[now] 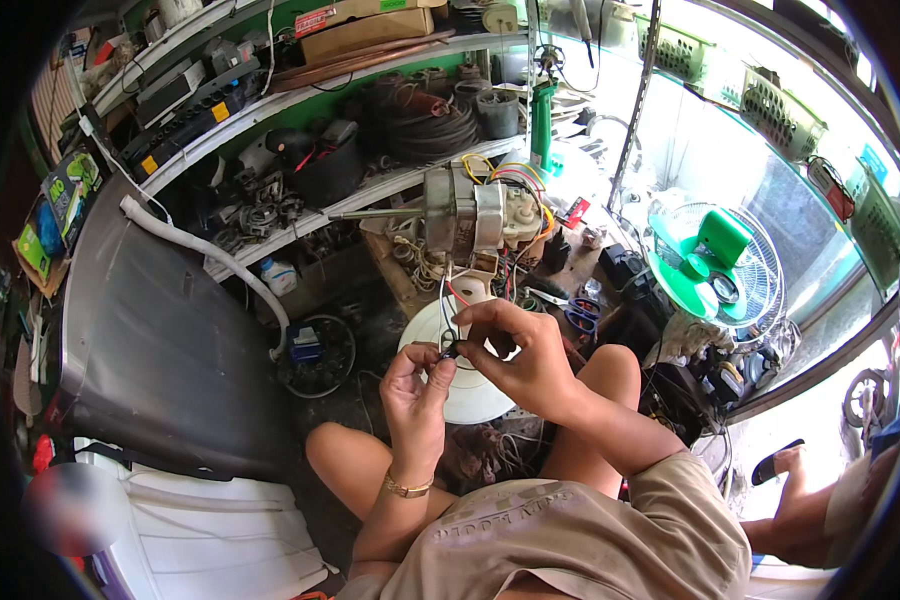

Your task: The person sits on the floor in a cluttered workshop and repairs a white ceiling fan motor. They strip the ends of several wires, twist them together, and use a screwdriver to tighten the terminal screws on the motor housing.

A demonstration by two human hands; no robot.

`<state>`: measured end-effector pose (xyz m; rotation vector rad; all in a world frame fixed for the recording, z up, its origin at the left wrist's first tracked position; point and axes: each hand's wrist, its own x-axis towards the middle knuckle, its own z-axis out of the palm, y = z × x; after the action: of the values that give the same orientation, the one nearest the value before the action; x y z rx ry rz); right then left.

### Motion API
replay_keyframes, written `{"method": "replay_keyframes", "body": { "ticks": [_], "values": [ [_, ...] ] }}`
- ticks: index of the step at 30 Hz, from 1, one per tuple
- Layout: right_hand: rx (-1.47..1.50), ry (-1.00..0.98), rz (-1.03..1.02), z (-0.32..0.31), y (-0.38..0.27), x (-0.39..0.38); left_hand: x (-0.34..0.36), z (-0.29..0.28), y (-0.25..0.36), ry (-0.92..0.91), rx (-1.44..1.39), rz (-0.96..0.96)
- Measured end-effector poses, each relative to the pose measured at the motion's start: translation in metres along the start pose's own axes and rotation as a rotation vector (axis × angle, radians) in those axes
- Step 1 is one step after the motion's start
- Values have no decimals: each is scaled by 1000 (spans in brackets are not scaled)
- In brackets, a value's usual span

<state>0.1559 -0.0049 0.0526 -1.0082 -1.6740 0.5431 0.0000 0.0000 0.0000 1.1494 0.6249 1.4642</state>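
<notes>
A metal fan motor [467,212] with a long shaft stands in front of me, above a round white base [425,335]. Thin wires [443,291] run down from the motor to my fingers. My left hand [416,395], with a gold-coloured bracelet on its wrist, pinches a small black piece [448,350] where the wires end. Closed at the same spot, my right hand [518,352] has thumb and forefinger on the wires. Whether the black piece is tape or a connector I cannot make out.
Scissors [580,314] with blue handles lie right of the motor. Green fan blades and a wire fan guard [765,262] stand farther right. Shelves with coiled cable [440,125] run along the back. At left is a large dark panel [170,340]. A person's foot [788,460] shows at right.
</notes>
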Motion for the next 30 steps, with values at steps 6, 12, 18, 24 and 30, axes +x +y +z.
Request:
{"method": "replay_keyframes", "body": {
  "ticks": [6, 12, 18, 24, 30],
  "values": [
    [-134, 67, -131, 3, 5, -6, -8, 10, 9, 92, -94, -20],
    [-124, 83, -137, 2, 2, -4, -4, 10, 8, 85, -98, -115],
    [-105, 45, -29, 0, 2, -3, -3, 13, 9, 34, -78, -101],
    [-171, 38, -199, 2, 1, -7, -16, 10, -4, 132, 233, 209],
    [-113, 62, -166, 1, 3, -4, -10, 4, 16, -7, 536, 399]
  ]
}}
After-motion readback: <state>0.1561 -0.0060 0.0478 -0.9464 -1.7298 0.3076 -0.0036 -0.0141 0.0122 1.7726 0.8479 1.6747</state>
